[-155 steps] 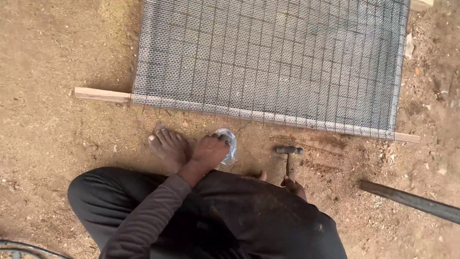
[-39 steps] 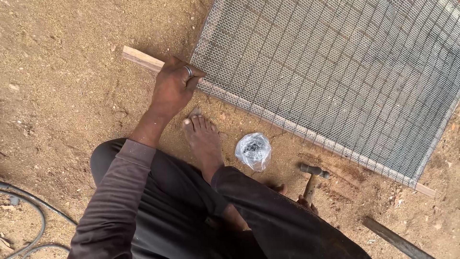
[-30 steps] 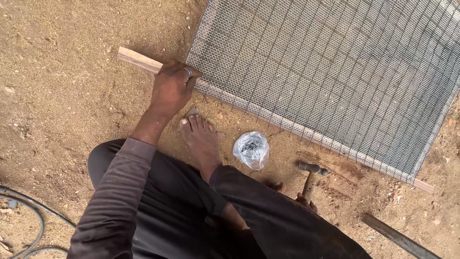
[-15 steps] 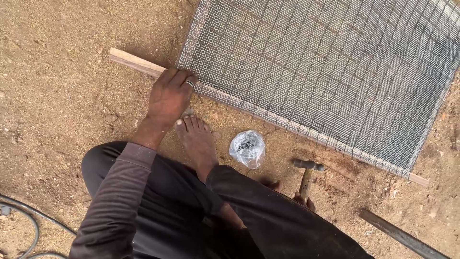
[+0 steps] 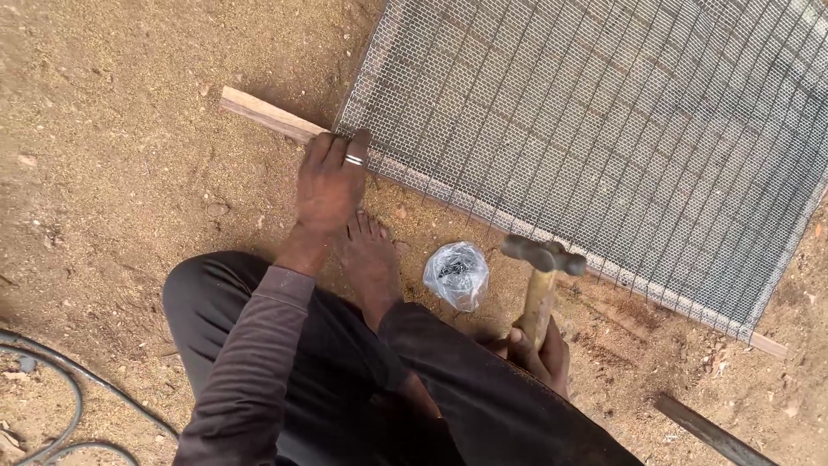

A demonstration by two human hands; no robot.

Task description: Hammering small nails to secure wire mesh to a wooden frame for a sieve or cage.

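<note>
Both my hands are busy in the head view. My left hand (image 5: pixel 332 177) lies flat, fingers spread, on the corner where the grey wire mesh sheet (image 5: pixel 604 129) meets the thin wooden strip (image 5: pixel 263 114) under its edge. My right hand (image 5: pixel 536 349) is clamped on the wooden-handled steel hammer (image 5: pixel 542 276), its head raised just before the mesh edge. Between my bare foot (image 5: pixel 371 259) and the hammer, a small clear plastic bag (image 5: pixel 455 274) lies on the sandy ground (image 5: pixel 112 190).

Open dirt ground (image 5: pixel 112 190) left of wooden strip (image 5: pixel 267 114). Between 2 hands, bare foot (image 5: pixel 373 259) and nail bag (image 5: pixel 456 273) block passage; wire mesh (image 5: pixel 595 129) covers the far side.
</note>
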